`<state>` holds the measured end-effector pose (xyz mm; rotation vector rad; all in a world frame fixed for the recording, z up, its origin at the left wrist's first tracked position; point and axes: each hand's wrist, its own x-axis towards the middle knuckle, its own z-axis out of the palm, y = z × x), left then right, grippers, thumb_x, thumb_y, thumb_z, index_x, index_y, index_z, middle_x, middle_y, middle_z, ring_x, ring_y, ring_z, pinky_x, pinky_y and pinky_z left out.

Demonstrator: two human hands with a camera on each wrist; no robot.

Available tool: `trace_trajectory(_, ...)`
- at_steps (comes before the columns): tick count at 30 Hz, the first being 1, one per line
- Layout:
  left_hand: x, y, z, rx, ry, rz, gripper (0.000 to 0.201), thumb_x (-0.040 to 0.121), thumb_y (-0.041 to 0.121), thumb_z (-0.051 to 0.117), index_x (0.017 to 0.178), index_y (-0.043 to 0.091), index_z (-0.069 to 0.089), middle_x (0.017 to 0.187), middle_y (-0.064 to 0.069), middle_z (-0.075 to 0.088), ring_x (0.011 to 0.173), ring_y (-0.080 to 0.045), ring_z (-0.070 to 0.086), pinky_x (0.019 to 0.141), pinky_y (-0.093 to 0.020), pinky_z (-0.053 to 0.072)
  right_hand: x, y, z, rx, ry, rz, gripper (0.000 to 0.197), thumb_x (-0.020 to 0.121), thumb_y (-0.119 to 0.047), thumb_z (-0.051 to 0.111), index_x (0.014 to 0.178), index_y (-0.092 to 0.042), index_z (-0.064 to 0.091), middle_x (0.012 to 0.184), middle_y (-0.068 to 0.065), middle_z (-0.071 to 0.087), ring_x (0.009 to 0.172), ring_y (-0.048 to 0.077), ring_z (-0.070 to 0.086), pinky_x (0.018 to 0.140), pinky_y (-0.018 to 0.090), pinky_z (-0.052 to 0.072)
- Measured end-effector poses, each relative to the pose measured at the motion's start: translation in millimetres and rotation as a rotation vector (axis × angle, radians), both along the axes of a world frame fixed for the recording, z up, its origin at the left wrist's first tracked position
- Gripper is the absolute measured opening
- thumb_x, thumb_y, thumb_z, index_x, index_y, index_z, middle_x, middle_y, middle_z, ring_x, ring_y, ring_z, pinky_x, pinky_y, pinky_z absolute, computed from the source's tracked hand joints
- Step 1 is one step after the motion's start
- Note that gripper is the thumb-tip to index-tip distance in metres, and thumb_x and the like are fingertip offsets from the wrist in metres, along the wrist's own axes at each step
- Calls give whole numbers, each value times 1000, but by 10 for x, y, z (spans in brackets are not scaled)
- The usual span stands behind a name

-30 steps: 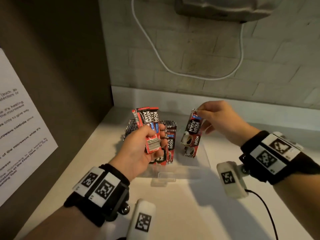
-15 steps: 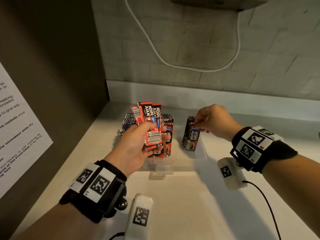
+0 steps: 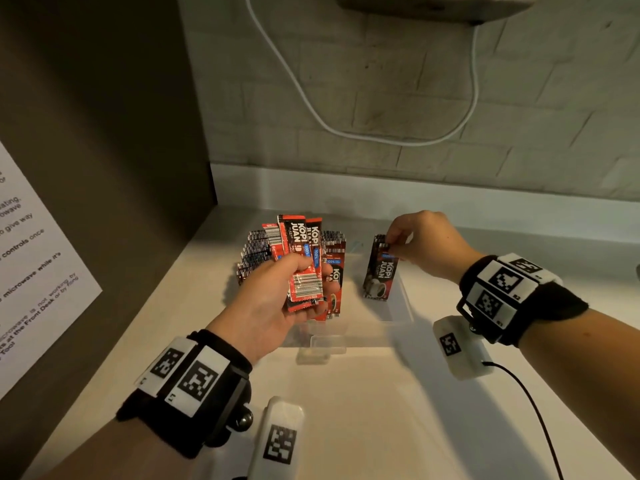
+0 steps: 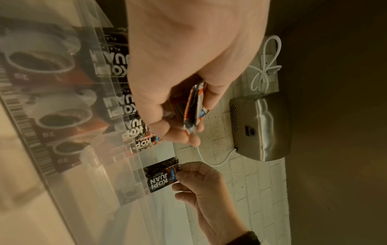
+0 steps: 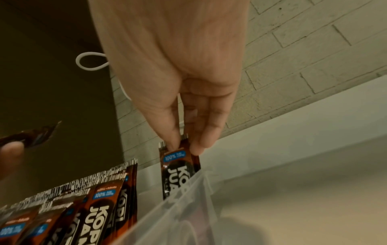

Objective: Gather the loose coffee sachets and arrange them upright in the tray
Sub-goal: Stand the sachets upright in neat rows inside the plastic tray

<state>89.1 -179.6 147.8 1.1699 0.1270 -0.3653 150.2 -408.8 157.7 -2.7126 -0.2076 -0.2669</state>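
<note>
A clear plastic tray [image 3: 401, 306] sits on the counter near the back wall. Several red-and-black coffee sachets [image 3: 254, 252] stand upright in its left part. My left hand [image 3: 277, 299] hovers over them and grips a fanned bundle of sachets [image 3: 301, 258] between thumb and fingers. My right hand [image 3: 415, 240] pinches the top edge of one sachet [image 3: 379, 268] that stands upright in the tray's right part. In the right wrist view the pinched sachet [image 5: 178, 167] dips behind the tray wall [image 5: 184, 199]. The left wrist view shows the bundle [image 4: 193, 107] edge-on.
A dark side panel [image 3: 104, 133] with a printed notice [image 3: 31, 258] stands to the left. On the brick wall hang a white cable [image 3: 346, 129] and a metal dryer [image 4: 259, 126]. The cream counter [image 3: 381, 410] stretches toward me.
My right hand has lowered its sachet from above the tray down into the tray's right part. The left hand keeps its bundle in nearly the same place.
</note>
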Motion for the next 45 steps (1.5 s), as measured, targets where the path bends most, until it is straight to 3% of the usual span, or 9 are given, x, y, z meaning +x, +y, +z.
trace_trajectory(7, -26, -5, -13, -36, 50, -51, 19, 96, 11, 50, 99, 0, 65, 88, -16, 72, 77, -27, 72, 59, -35, 58, -27, 6, -11, 0, -33, -67, 19, 81, -18, 73, 98, -12, 69, 94, 6, 62, 87, 23, 59, 69, 26, 44)
trace_trajectory(12, -102, -77, -25, -16, 32, -117, 22, 90, 11, 62, 111, 5, 64, 107, -22, 70, 81, -29, 73, 55, -35, 59, -233, 251, 260, 280, -136, -64, 26, 83, -32, 71, 104, -18, 64, 98, -2, 59, 76, 15, 55, 67, 27, 41)
trace_trajectory(15, -123, -145, -31, 17, -16, -152, 19, 88, 12, 65, 107, 11, 67, 95, -15, 74, 80, -27, 73, 52, -34, 58, -396, 458, 388, 509, 61, 67, 29, 81, -31, 73, 105, -19, 62, 91, -3, 62, 65, 14, 55, 61, 26, 46)
trace_trajectory(19, -147, -191, -12, 51, -44, -166, 10, 87, 9, 66, 96, 14, 66, 75, -4, 73, 72, -23, 72, 49, -32, 58, -466, 545, 394, 291, 115, 122, 30, 79, -23, 77, 105, -21, 63, 85, -6, 64, 67, 12, 61, 64, 29, 54)
trace_trajectory(24, -131, -161, -22, 76, 0, -140, 29, 86, 41, 61, 96, 15, 69, 81, -4, 70, 66, -17, 65, 44, -23, 46, -465, 432, 402, 696, 189, 202, 21, 81, 9, 67, 80, -11, 60, 70, 2, 68, 49, 17, 60, 46, 29, 47)
trace_trajectory(30, -98, -76, 27, -85, 38, -123, 29, 66, 22, 71, 94, 14, 70, 80, -6, 68, 56, -12, 56, 38, -17, 37, -508, 228, 454, 922, 222, 383, 34, 79, 27, 51, 68, -4, 59, 86, 11, 68, 74, 16, 64, 66, 24, 56)
trace_trajectory(38, -109, -124, 20, 6, -64, 82, 24, 67, -4, 75, 80, 15, 67, 75, -4, 71, 62, -14, 61, 39, -19, 37, -526, 163, 408, 1123, 314, 232, 30, 81, 6, 48, 79, -9, 74, 76, 13, 69, 64, 27, 62, 56, 29, 57)
trace_trajectory(40, -123, -149, 31, 23, -71, 102, 22, 71, -4, 74, 79, 15, 66, 73, -2, 71, 60, -13, 61, 39, -19, 37, -538, 185, 428, 1085, 310, 193, 21, 89, 4, 51, 96, -7, 68, 71, 12, 67, 54, 25, 62, 48, 29, 54)
trace_trajectory(45, -133, -169, 52, 24, -28, 135, 4, 83, 12, 70, 84, 14, 68, 79, -6, 72, 62, -13, 62, 46, -22, 40, -448, 154, 470, 906, 233, 78, 10, 84, 7, 62, 81, -3, 64, 64, 9, 70, 47, 15, 64, 43, 21, 52)
